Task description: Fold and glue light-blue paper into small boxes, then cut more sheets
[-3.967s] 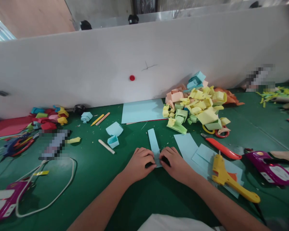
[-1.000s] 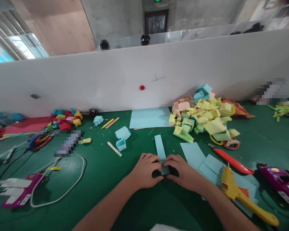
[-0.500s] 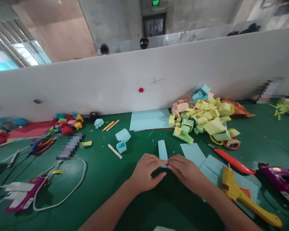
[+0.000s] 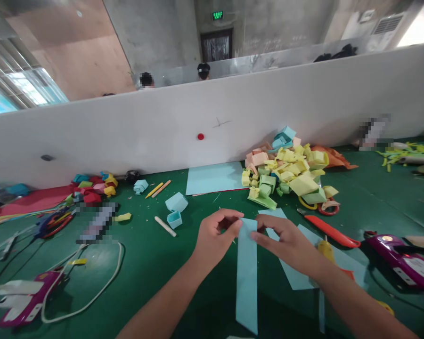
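Note:
A light-blue paper strip [image 4: 246, 278] hangs down toward me, its upper end held between my two hands above the green table. My left hand [image 4: 214, 242] pinches the strip's top left edge between thumb and fingers. On the other side, my right hand [image 4: 286, 240] grips the top right edge, its thumb on the paper's near face and its fingers curled behind. Light-blue paper sheets [image 4: 297, 275] lie under and beside my right forearm. A yellow glue gun [image 4: 325, 249] is partly covered by that arm.
A heap of folded paper pieces [image 4: 293, 172] stands at the back right, with a red-handled cutter [image 4: 334, 230] before it. Small blue paper boxes [image 4: 175, 219] and a pale stick [image 4: 165, 226] lie left of centre. Purple power strips [image 4: 30, 296] with cables sit far left and right.
The strip, earlier flat on the table and pointing away, is lifted and now hangs toward me. Both hands rose slightly and turned, and the view shifted a little.

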The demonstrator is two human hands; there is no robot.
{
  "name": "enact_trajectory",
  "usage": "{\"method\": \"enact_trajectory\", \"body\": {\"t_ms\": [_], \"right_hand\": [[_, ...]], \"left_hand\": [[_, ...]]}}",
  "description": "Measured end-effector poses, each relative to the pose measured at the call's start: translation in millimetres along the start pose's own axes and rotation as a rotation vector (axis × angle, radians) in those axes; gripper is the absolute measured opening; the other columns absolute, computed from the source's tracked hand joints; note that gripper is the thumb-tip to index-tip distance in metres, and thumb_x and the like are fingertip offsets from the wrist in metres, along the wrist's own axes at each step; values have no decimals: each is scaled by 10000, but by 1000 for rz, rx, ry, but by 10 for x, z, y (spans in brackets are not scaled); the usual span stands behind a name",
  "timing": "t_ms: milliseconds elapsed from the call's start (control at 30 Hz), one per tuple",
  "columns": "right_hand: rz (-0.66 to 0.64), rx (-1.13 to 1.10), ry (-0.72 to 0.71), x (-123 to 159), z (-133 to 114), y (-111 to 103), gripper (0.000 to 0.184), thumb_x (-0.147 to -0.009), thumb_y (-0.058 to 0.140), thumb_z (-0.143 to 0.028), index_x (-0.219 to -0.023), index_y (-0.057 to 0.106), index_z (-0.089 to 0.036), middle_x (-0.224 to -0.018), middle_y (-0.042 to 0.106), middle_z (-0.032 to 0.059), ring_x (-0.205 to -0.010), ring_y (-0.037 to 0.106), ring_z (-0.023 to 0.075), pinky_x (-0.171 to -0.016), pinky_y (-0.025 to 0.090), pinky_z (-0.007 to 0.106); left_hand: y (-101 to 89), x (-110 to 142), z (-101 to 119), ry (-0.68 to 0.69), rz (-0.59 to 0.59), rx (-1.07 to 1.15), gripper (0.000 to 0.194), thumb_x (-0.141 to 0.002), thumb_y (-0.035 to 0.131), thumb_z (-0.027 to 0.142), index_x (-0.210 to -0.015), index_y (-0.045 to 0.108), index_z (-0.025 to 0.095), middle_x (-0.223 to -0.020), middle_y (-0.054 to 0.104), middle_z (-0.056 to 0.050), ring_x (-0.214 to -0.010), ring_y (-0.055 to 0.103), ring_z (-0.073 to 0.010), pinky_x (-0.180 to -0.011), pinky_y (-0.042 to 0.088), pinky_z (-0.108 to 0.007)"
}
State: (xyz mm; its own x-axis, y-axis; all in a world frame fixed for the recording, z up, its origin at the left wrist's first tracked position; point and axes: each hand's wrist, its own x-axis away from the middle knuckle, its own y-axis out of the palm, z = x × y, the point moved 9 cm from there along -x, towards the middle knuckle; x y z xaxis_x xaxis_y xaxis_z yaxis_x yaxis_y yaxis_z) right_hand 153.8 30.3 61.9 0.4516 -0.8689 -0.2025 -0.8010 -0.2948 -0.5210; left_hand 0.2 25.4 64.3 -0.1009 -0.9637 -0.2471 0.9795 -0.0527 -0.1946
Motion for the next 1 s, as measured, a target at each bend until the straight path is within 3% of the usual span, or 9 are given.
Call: {"method": "enact_trajectory", "body": {"t_ms": [200,333,433,567,733,1000], "right_hand": [[14,99,109,-212,540,219,278,-912,556,-389,-685,524,-232,-621,524,-40,-597,494,152,-551,368,276],[1,137,124,-305,757,401,260,-906,565,-366,-690,607,-227,-607,596,-34,-597,566,165,-553,397,268],[9,216,133,-334,850,492,253,-913,583,-348,-705,662,-229,-645,661,-9,-631,617,192,-574,415,284],[-11,332,96,-326,906,593,166,-914,591,-257,-848,742,-242,-888,748,43,-839,684,237,-696,460,317],[-89,448,48,-293,942,711,255,-927,540,-172,-918,777,-263,-955,732,54,-969,673,251,-753,467,325],[-101,527,5,-295,942,749,302,-947,508,-158,-1078,755,-271,-1061,710,49,-1025,656,230,-813,479,315]], "left_hand": [[74,-132,-672,-151,-119,-48,318,-803,736,362,-1056,696,174,-913,737,-55,-825,693,-194,-721,554,-287],[36,-143,-901,-165,-169,-156,184,-838,682,341,-874,707,163,-786,724,-23,-719,666,-176,-646,507,-264],[-14,-136,-977,-144,-172,-267,159,-845,665,311,-799,704,164,-708,695,3,-656,631,-158,-597,457,-243],[-28,-112,-1006,-83,-188,-420,90,-836,663,214,-809,745,188,-763,721,-2,-707,652,-169,-631,467,-252],[16,-67,-990,41,-217,-598,192,-848,650,106,-912,785,226,-975,738,-33,-918,673,-201,-808,519,-307],[109,-34,-1050,187,-233,-838,196,-923,604,116,-841,762,199,-921,687,-53,-911,618,-214,-826,517,-360]]}}
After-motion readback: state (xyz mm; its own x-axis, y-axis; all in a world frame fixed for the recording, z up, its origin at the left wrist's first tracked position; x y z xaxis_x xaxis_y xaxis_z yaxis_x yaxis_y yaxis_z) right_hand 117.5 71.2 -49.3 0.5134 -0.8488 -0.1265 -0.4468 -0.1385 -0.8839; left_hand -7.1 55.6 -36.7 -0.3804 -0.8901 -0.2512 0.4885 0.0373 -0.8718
